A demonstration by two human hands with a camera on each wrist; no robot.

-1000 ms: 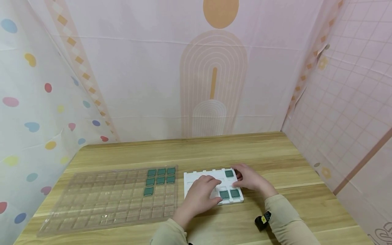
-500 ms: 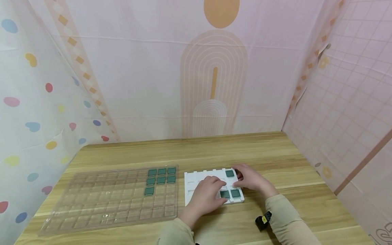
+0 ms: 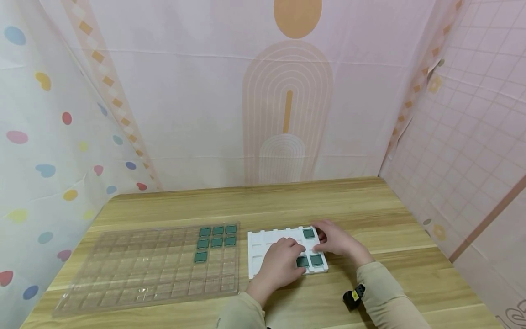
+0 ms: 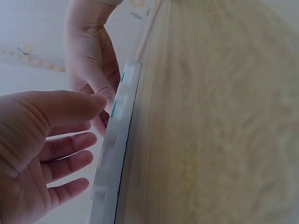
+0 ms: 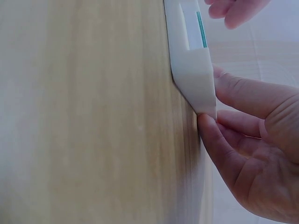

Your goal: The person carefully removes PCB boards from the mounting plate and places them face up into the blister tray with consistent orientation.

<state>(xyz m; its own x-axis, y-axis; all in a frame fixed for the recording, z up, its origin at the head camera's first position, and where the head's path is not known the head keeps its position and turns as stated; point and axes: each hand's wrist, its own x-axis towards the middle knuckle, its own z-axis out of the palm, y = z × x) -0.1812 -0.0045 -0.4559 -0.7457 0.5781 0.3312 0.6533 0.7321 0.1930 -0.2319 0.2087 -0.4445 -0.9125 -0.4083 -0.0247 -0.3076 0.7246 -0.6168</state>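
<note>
A white slotted tray (image 3: pixel 256 242) lies on the table with green square chips in its right part. One chip (image 3: pixel 308 233) sits at the far right corner; two more, a right one (image 3: pixel 317 260) and a partly covered one (image 3: pixel 302 262), line the near edge. My left hand (image 3: pixel 280 261) is over the tray, its thumb tip close to the covered chip; contact is not clear. In the left wrist view its other fingers (image 4: pixel 70 167) are loosely bent with nothing visible between them. My right hand (image 3: pixel 334 238) pinches the tray's right edge between thumb and finger.
A large clear compartment tray (image 3: pixel 135 269) lies to the left, with several green chips (image 3: pixel 217 242) in its far right cells. A black device (image 3: pixel 352 298) is by the right sleeve. Printed curtains (image 3: pixel 197 114) hang behind the wooden table (image 3: pixel 353 201).
My left hand has shifted a little to the right over the white tray, toward the near-edge chips. The right hand keeps its hold on the tray's edge.
</note>
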